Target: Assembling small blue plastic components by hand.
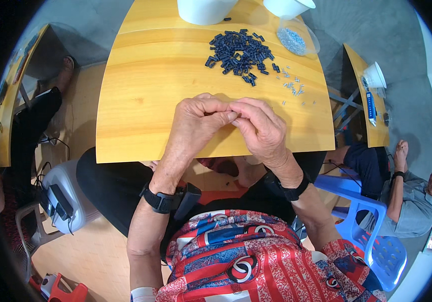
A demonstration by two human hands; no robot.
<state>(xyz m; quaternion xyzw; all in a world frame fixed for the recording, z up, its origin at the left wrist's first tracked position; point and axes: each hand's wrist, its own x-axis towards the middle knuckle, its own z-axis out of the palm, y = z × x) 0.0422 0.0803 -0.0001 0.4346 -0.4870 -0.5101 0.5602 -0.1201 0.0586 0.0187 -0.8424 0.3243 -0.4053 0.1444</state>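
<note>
My left hand point(198, 121) and my right hand point(261, 123) meet above the near part of the wooden table point(140, 95). Thumbs and forefingers of both are pinched together at one spot, fingertips touching. Whatever lies between them is too small and too covered to make out. Beyond my hands is a heap of small black plastic parts point(238, 53). To the right of that heap, small silver screws point(294, 88) are scattered loose on the wood.
A clear round tub of small silver pieces point(292, 41) stands at the far right. Two white containers, a large one point(206, 11) and a bowl point(289, 6), sit along the far edge. A person point(409, 194) sits to the right, near a blue plastic chair point(362, 211). Another table point(22, 75) stands left.
</note>
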